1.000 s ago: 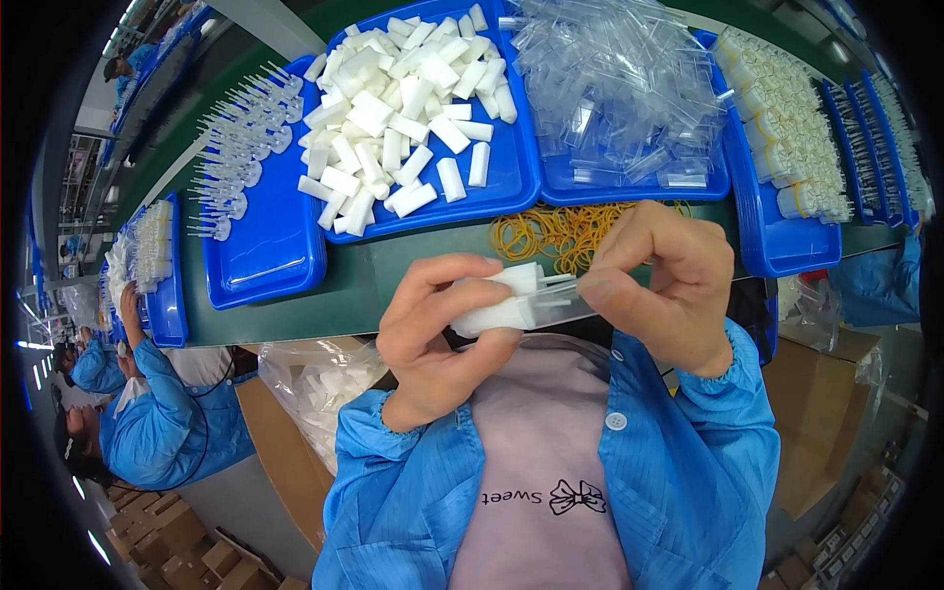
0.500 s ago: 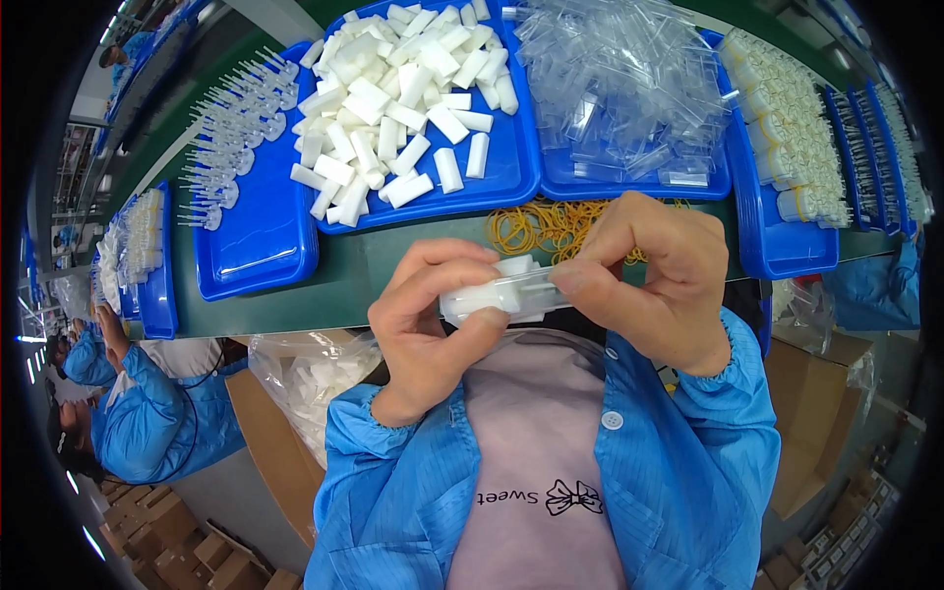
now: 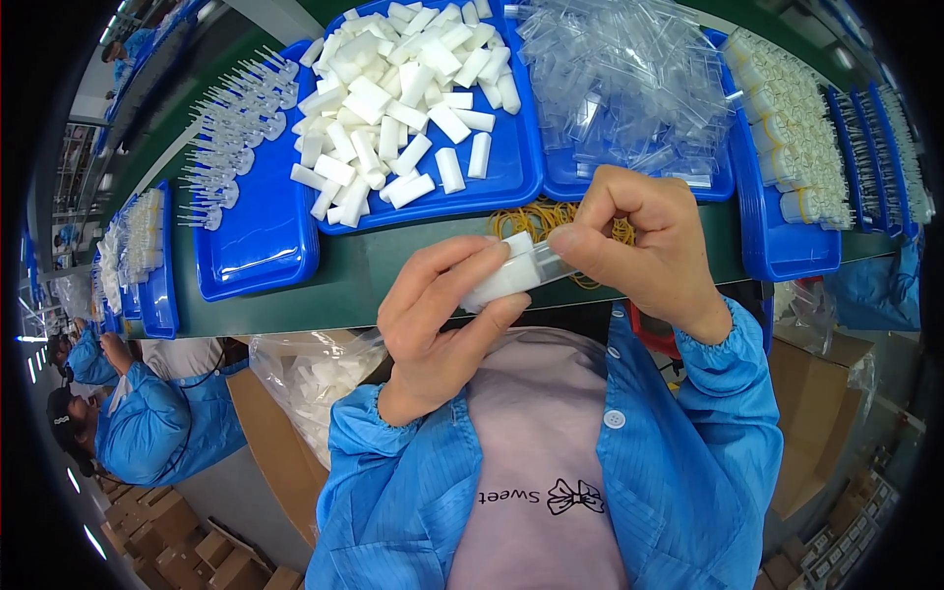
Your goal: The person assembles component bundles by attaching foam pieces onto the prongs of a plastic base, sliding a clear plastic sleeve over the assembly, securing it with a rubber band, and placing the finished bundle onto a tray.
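My left hand (image 3: 425, 320) is closed around white foam blocks (image 3: 506, 282), thumb below and fingers above. A clear plastic piece (image 3: 553, 263) sticks out to the right from the foam. Its far end is pinched between the thumb and forefinger of my right hand (image 3: 654, 246). Both hands are in front of my chest, over the near edge of the green table (image 3: 369, 261). How far the plastic reaches into or along the foam is hidden by my left fingers.
Beyond my hands, one blue tray (image 3: 433, 202) bears heaped white foam blocks, another (image 3: 649, 187) clear plastic pieces. Yellow rubber bands (image 3: 521, 221) lie behind my right hand. Trays of stemmed clear parts (image 3: 236, 138) and banded bundles (image 3: 787, 128) flank them. A co-worker (image 3: 162, 418) sits at left.
My right hand has moved up slightly, and the clear piece now slants upward to the right. The foam in my left hand has tilted and shows more of its side.
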